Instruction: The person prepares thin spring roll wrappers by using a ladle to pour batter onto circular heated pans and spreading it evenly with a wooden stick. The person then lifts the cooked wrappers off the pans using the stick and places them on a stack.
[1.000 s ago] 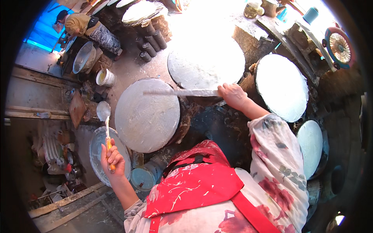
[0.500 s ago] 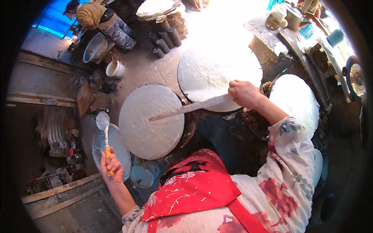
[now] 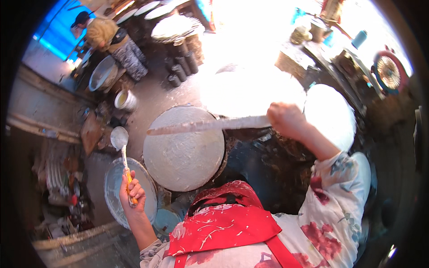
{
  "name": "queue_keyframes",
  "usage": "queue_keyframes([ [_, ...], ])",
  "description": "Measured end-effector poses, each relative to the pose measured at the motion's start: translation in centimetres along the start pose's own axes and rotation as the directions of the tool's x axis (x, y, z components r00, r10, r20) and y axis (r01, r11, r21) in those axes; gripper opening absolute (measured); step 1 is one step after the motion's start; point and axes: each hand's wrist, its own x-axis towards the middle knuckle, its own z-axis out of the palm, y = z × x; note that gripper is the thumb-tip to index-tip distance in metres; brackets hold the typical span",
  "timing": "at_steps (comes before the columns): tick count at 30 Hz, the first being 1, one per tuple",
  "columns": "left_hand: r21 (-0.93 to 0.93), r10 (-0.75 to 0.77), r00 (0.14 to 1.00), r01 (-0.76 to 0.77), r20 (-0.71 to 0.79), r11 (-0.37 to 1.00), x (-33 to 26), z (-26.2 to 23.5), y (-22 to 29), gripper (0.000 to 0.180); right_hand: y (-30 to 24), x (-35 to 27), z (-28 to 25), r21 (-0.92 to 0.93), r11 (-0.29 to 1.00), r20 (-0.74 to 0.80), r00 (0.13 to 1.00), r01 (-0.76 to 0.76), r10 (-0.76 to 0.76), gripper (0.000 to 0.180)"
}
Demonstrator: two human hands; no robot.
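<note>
My left hand (image 3: 135, 194) is closed around the yellow handle of a ladle (image 3: 119, 137), its round bowl pointing away from me. Beneath that hand is a wide pale basin (image 3: 110, 193) with whitish smears. My right hand (image 3: 286, 119) grips one end of a long flat wooden stick (image 3: 192, 127). The stick lies across the far part of the left round surface (image 3: 183, 163), which has a white, lumpy coating; I cannot tell whether it touches. A second white round (image 3: 250, 91), washed out by glare, is beyond my right hand. A third round (image 3: 331, 117) stands to the right.
Far left, another person (image 3: 109, 38) bends over a tub (image 3: 103, 73). A white bucket (image 3: 126, 100) and dark cylinders (image 3: 180, 70) stand on the floor. Stacked white sheets (image 3: 175, 29) are at the back. A fan (image 3: 388, 71) stands far right. A lidded bucket (image 3: 166, 220) sits beside the basin.
The stick has swung farther from me, and its tip has moved left to the left round's edge. My left hand keeps the ladle raised. The whole view has shifted slightly.
</note>
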Motion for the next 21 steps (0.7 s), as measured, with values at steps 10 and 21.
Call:
queue_keyframes([
  [10,0.421,-0.616,0.731,0.479,0.294,0.770,4.6,3.2,-2.7,0.038,-26.2,-21.6,-1.3,0.338,0.603,0.101,0.665,-0.723,0.740,0.010],
  [21,0.729,-0.998,-0.059,0.685,0.035,-0.015,-3.5,6.3,-21.5,0.037,-47.4,-44.9,-6.0,0.448,-0.278,-0.163,-0.383,-0.850,0.909,0.028],
])
